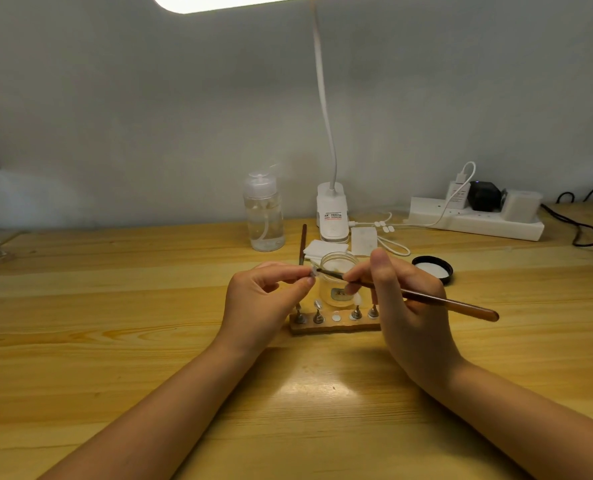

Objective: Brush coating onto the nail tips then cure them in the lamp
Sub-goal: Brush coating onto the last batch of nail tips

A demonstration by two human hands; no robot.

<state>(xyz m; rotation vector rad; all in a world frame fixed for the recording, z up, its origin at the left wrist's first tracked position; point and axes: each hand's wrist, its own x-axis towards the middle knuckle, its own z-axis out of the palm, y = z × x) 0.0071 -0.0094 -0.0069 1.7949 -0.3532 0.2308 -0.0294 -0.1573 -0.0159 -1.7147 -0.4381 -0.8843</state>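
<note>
Just above the clear glass jar (336,282), the left hand (264,303) pinches a tiny pale nail tip (313,270); the right hand (406,306) pinches a brown brush (426,299) whose bristles touch it; a heavy stroke could flick it loose

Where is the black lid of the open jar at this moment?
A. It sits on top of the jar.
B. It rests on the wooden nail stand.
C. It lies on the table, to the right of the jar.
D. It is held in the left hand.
C: the black lid lies upturned on the table, right of the open jar, apart from both hands.
</note>
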